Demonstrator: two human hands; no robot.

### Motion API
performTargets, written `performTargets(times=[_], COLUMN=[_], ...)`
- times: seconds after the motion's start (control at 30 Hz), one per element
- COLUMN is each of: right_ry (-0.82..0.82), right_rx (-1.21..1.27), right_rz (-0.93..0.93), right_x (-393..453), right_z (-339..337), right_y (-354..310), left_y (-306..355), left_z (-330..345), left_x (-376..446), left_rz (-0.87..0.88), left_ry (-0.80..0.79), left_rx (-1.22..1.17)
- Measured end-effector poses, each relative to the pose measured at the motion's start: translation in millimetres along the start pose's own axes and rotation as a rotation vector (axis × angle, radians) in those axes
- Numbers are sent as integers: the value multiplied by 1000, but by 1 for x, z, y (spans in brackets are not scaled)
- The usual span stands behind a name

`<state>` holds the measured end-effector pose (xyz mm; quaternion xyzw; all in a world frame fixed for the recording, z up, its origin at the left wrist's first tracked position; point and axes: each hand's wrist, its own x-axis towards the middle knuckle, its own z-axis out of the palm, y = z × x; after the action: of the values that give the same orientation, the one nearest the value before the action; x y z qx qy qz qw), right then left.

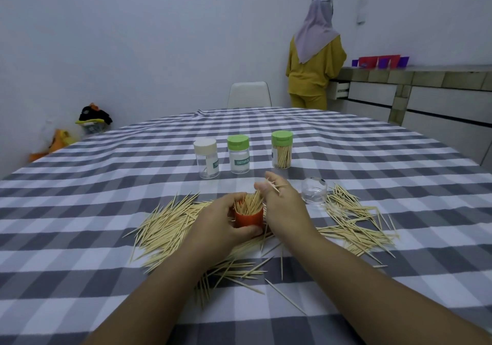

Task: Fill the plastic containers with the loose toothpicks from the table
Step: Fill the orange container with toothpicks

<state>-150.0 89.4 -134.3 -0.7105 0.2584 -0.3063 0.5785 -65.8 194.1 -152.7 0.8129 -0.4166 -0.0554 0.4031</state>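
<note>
Gripping an orange container (249, 218) near the front of the bench (80, 211), the left hand (221, 222) has its fingers curled round the container's far side and its thumb (246, 230) pressed against the near side. The container stands upright and open, packed with toothpicks that rise above its rim. The right hand (282, 206) sits just to the right of the container, fingers bent, pinching a few toothpicks (273, 185) between thumb and fingertips just above the container's mouth.

Loose toothpicks (165, 227) lie in a dense pile to the left of the container and beneath the left wrist. A second scatter of toothpicks (354, 222) spreads to the right of the right hand, and single ones lie between the forearms.

A clear empty container (314, 191) lies on its side just beyond the right-hand scatter. Farther back, three lidded containers stand upright in a row:
- a clear jar with a cream lid (206, 158), appearing almost empty;
- a jar with a green lid (238, 154) and a label reading TOOTHPICK;
- a second green-lidded jar (282, 150), holding toothpicks.

The bench carries a grey-and-white checked cloth. A white chair (249, 94) stands at the far edge. A person in yellow clothing (314, 68) stands facing a counter (426, 78).
</note>
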Motion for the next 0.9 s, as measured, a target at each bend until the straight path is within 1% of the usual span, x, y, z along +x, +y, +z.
performTargets(times=[0.13, 0.23, 0.4, 0.47, 0.57, 0.67, 0.73, 0.8, 0.9], right_ry=[23, 31, -138, -181, -171, -70, -30, -73, -209], right_rx=[74, 50, -5, -29, 15, 47, 28, -70, -201], right_rz=[-5, 33, 170, 182, 156, 56, -25, -69, -58], right_x=[0, 1, 0, 0, 1, 2, 2, 1, -1], right_z=[-3, -5, -6, -6, -5, -8, -10, -9, -4], right_y=[-2, -4, -6, -6, -4, -5, -6, -3, 4], left_y=[1, 3, 2, 2, 2, 2, 2, 1, 1], left_z=[0, 0, -1, -1, -1, -1, -1, -1, -1], left_x=[-1, -1, -2, -2, -1, -1, -2, -2, -2], left_rz=[-11, -10, 13, 33, 29, 27, 28, 31, 42], left_ry=[-7, -7, -2, -4, -11, -15, -13, -9, -7], left_rx=[-29, -32, -32, -33, -48, -54, -49, -40, -14])
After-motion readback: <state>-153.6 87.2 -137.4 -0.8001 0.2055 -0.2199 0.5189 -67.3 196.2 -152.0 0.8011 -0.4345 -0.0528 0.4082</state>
